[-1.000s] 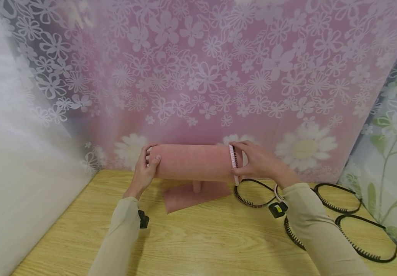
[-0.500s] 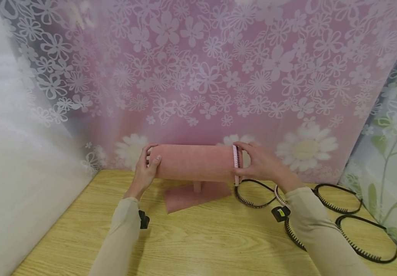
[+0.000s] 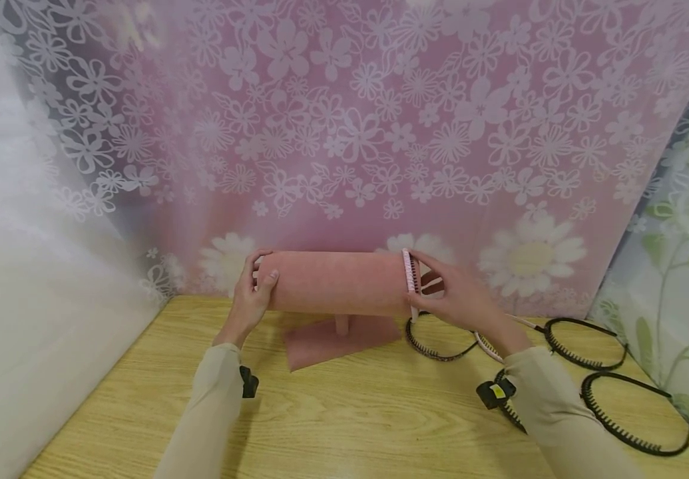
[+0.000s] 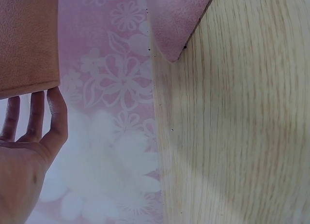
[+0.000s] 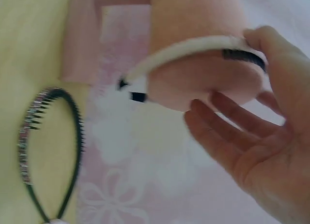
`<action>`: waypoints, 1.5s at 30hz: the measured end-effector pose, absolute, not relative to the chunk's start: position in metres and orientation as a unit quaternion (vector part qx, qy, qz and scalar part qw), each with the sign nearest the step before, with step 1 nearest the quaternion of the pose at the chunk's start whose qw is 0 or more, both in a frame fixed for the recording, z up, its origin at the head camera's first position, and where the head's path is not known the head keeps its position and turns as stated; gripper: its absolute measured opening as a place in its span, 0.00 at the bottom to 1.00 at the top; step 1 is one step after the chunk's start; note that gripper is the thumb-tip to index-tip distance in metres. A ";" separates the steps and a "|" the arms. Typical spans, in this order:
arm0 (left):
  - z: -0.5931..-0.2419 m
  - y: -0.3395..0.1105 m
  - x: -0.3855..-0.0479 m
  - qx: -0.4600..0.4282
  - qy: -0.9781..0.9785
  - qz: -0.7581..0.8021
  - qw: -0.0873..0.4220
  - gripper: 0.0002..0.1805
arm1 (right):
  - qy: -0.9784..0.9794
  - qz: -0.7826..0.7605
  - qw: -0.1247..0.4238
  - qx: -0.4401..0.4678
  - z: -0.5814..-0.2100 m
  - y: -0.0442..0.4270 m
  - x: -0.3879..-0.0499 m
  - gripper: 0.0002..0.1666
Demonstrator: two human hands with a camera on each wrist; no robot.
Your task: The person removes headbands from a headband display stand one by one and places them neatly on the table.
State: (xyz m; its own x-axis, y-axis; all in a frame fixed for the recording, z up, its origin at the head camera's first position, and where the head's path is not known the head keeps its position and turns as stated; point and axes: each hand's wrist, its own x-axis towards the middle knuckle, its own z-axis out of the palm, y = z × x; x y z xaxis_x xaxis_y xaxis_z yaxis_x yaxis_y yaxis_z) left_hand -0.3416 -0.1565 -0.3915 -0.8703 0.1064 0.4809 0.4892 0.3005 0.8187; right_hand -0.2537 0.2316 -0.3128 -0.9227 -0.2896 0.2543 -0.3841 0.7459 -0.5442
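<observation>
A pink, suede-like roll (image 3: pixel 332 283) lies sideways on a short post above a flat pink base (image 3: pixel 338 342). My left hand (image 3: pixel 251 293) grips the roll's left end, thumb on the front face; in the left wrist view several fingertips (image 4: pixel 57 100) touch its end edge. Around the right end sits a white headband (image 3: pixel 409 273) with dark comb teeth, its ends pointing down. My right hand (image 3: pixel 466 301) holds that headband between index finger above and thumb below. In the right wrist view the other fingers (image 5: pixel 213 125) spread beside the roll's end (image 5: pixel 203 83); that view is blurred.
Several dark toothed headbands lie on the wooden table (image 3: pixel 332 419) at the right, including a beaded one (image 5: pixel 24 146) and one near the right edge (image 3: pixel 638 442). A paler headband (image 3: pixel 488 347) is partly under my right wrist. A flowered pink curtain (image 3: pixel 350 133) hangs behind.
The white headband has shifted slightly right towards the roll's end. My right hand has drawn a little to the right, its fingers straighter and more spread. The left hand has stayed in place.
</observation>
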 end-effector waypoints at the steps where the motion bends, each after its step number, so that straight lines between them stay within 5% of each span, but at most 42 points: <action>1: -0.392 -0.157 -0.342 -0.189 -0.788 -0.560 0.170 0.30 | -0.925 0.326 0.085 0.177 -0.317 0.231 -0.252 0.50; 18: -0.390 -0.157 -0.342 -0.192 -0.788 -0.562 0.164 0.30 | -0.873 0.418 0.205 0.142 -0.352 0.221 -0.229 0.28; 45: -0.391 -0.158 -0.342 -0.190 -0.784 -0.573 0.147 0.30 | -0.864 0.425 0.243 0.122 -0.350 0.220 -0.218 0.19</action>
State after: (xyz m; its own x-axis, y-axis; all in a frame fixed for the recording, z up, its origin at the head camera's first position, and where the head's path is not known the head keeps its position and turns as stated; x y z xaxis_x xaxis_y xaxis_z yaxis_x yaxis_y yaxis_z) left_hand -0.3417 -0.1584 -0.3906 -0.8842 0.1292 0.4488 0.4669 0.2714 0.8416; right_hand -0.2180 0.2201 -0.3502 -0.8524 -0.0044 0.5229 -0.4167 0.6098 -0.6741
